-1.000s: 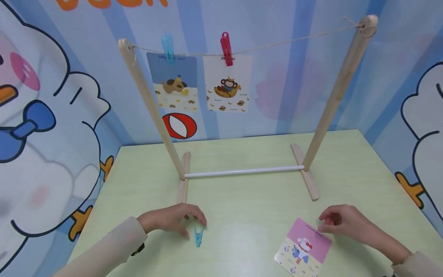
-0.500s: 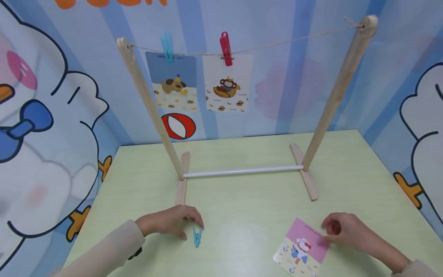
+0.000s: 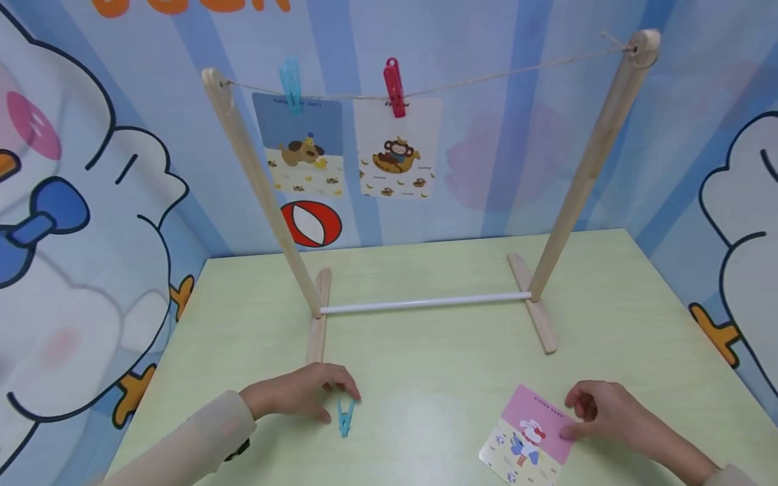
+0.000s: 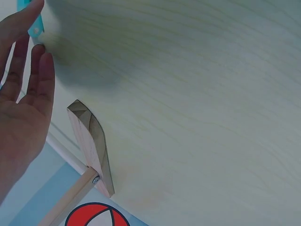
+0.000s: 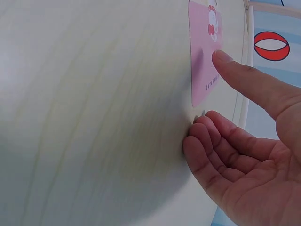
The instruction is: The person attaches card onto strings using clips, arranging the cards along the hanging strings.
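Note:
A light-blue clothespin point(image 3: 345, 418) lies on the table, just off the fingertips of my left hand point(image 3: 298, 393). That hand arches over the table with thumb and fingers apart and nothing between them; in the left wrist view the clothespin point(image 4: 35, 29) shows partly behind the thumb. To the right, a pink and cream card point(image 3: 527, 437) with a white rabbit lies flat. My right hand point(image 3: 614, 415) is at its upper right edge. In the right wrist view the thumb overlaps the pink card point(image 5: 201, 70), while the loosely bent fingers rest by the table beyond its edge.
A wooden rack with a left post point(image 3: 261, 196), a right post point(image 3: 592, 169) and a white rod point(image 3: 425, 302) stands behind. From its string point(image 3: 504, 76) hang a dog card point(image 3: 302, 145) under a blue clothespin point(image 3: 290, 86) and a monkey card point(image 3: 398, 145) under a red clothespin point(image 3: 394, 88).
My right hand has moved down slightly along the card's edge, and its thumb has come over the card. My left hand stays beside the clothespin, nearly still.

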Available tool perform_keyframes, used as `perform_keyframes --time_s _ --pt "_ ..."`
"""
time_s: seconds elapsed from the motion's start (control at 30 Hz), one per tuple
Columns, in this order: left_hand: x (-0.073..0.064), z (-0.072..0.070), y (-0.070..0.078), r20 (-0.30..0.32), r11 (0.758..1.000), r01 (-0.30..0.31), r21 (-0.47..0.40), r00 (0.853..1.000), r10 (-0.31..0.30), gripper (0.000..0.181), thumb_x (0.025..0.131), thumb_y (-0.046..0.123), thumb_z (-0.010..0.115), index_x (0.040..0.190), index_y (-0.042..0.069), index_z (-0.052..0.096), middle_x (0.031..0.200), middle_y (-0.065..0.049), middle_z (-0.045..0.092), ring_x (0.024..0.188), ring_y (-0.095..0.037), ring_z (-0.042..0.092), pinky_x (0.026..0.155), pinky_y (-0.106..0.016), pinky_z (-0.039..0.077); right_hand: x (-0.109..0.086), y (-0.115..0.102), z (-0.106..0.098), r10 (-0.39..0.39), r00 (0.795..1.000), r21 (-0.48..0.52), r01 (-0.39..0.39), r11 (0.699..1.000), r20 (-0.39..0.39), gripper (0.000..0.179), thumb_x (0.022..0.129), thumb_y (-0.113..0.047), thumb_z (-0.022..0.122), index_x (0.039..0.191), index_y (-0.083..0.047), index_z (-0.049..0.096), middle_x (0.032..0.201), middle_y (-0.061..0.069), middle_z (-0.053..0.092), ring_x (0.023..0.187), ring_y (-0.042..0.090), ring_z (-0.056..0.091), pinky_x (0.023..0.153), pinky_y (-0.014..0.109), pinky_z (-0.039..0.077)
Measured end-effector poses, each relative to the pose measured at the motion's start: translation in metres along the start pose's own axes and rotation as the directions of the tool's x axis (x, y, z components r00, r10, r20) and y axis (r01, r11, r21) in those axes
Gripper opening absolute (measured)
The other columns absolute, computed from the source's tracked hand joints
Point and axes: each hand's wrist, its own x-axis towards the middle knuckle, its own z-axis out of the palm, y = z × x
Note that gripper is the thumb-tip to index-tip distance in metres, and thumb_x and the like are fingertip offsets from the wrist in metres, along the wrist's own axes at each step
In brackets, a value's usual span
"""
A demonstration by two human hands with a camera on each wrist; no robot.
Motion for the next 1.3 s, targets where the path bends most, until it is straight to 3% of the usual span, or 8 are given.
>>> perform_keyframes --time_s 0.43,0.7,0.93,1.3 --pt "0.001 0.001 -0.001 0.022 0.999 -0.05 0.004 0.999 0.049 0.042 0.074 0.0 0.074 0.11 0.02 0.063 0.112 0.009 0.056 0.103 -0.013 0.051 0.094 -0.032 0.042 -0.002 0.002 0.005 -0.035 0.999 -0.04 0.034 0.999 -0.023 0.039 0.061 -0.029 0.084 0.081 -0.008 0.059 0.068 0.001 0.047 0.064 0.014 0.044 0.052 0.021 0.039" --pt "0.004 0.001 -0.006 0.0 0.997 -0.073 0.022 0.997 0.073 0.038 0.074 0.006 0.075 0.107 0.022 0.064 0.108 0.01 0.057 0.1 -0.012 0.052 0.091 -0.029 0.043 -0.003 0.0 0.005 -0.056 0.997 -0.061 0.053 0.997 -0.056 0.038 0.061 -0.028 0.084 0.08 -0.008 0.058 0.068 0.0 0.047 0.065 0.013 0.043 0.053 0.021 0.039" --pt "0.004 0.003 -0.008 0.003 0.997 -0.068 0.032 0.998 0.068 0.036 0.075 0.008 0.075 0.106 0.022 0.064 0.108 0.011 0.056 0.101 -0.01 0.052 0.093 -0.027 0.042 -0.006 -0.003 0.008 -0.027 0.998 -0.06 0.024 0.998 -0.048 0.053 0.055 -0.037 0.086 0.084 -0.005 0.055 0.072 0.001 0.046 0.068 0.015 0.043 0.054 0.021 0.039" --pt "0.004 0.003 -0.008 -0.006 0.995 -0.1 0.017 0.995 0.1 0.031 0.077 0.008 0.073 0.105 0.017 0.065 0.107 0.006 0.058 0.101 -0.012 0.054 0.092 -0.028 0.043 -0.01 -0.007 0.015 0.012 0.997 -0.069 -0.017 0.997 -0.078 0.049 0.054 -0.026 0.088 0.082 -0.006 0.053 0.073 0.002 0.046 0.071 0.015 0.044 0.057 0.022 0.041"
